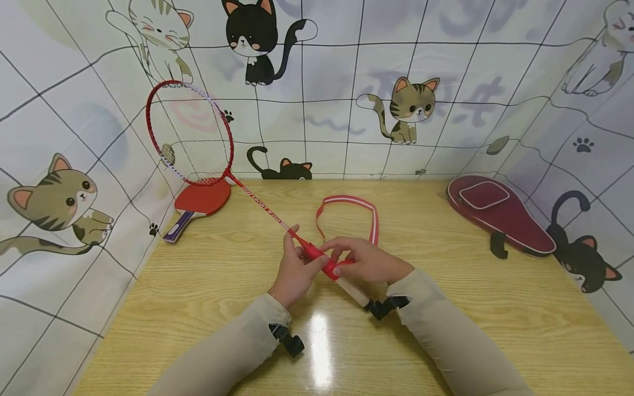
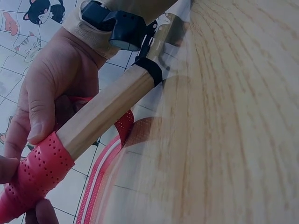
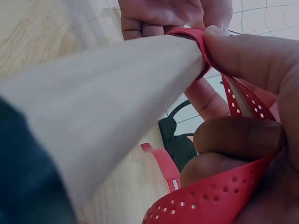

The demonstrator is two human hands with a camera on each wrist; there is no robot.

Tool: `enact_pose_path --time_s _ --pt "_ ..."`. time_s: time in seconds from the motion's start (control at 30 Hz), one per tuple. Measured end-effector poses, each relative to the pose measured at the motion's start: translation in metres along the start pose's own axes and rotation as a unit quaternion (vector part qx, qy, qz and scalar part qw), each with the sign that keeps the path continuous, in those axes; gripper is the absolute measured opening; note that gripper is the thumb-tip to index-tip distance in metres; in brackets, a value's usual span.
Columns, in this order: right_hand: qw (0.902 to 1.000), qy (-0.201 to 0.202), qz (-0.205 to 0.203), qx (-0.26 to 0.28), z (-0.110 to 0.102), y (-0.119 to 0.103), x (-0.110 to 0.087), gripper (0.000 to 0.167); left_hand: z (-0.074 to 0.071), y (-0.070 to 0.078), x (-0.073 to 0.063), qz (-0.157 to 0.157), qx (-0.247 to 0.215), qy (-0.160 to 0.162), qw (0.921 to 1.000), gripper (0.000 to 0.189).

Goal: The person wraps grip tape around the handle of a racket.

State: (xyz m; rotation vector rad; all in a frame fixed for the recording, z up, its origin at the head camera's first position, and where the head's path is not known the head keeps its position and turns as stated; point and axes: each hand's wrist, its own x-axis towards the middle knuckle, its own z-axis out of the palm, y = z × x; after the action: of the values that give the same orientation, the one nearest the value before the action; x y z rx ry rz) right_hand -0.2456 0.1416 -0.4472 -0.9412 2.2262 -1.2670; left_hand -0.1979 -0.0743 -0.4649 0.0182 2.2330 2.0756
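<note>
A badminton racket (image 1: 262,206) slants across the table, head up at the far left and handle toward me. My left hand (image 1: 294,275) grips it at the top of the handle, thumb on the wrapped part. Red perforated grip tape (image 2: 44,170) covers the upper handle; the lower handle (image 2: 107,102) is bare wood with a black band near its end. My right hand (image 1: 369,261) pinches the tape against the handle at the wrap's lower edge, its thumb (image 3: 247,58) on the tape. The loose length of tape (image 1: 375,217), white-striped on one side, loops behind that hand.
A red table tennis bat (image 1: 213,198) lies at the back left, beneath the racket head. At the back right sits a dark red bat case (image 1: 495,212). A cat-printed cloth (image 1: 337,110) hangs behind and at both sides of the wooden table (image 1: 238,341).
</note>
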Motion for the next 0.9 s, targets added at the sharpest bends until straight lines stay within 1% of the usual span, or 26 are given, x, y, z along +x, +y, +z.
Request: enact_pose_path --time_s 0.23,0.47,0.73,0.8,0.9 --pt "0.9998 -0.004 -0.004 -0.017 -0.0035 0.0006 -0.0004 0.051 0.0006 -0.0002 0.0009 0.007 -0.01 -0.004 0.9999 0.093" --pt "0.9999 -0.009 -0.001 -0.009 -0.005 0.002 -0.0004 0.052 0.001 0.0005 0.0008 0.011 -0.019 -0.007 0.9997 0.093" --pt "0.9995 -0.029 -0.011 0.004 -0.0012 0.0005 0.0015 0.056 -0.0001 -0.0013 0.0019 0.007 -0.04 -0.009 0.9991 0.091" --pt "0.9996 -0.025 -0.01 0.005 -0.0002 0.0005 0.0015 0.056 -0.0006 -0.0019 0.0021 0.009 -0.039 -0.01 0.9991 0.091" --pt "0.9999 -0.015 -0.007 0.002 0.0009 0.0002 0.0013 0.055 -0.0014 -0.0024 0.0023 0.009 -0.024 -0.009 0.9996 0.094"
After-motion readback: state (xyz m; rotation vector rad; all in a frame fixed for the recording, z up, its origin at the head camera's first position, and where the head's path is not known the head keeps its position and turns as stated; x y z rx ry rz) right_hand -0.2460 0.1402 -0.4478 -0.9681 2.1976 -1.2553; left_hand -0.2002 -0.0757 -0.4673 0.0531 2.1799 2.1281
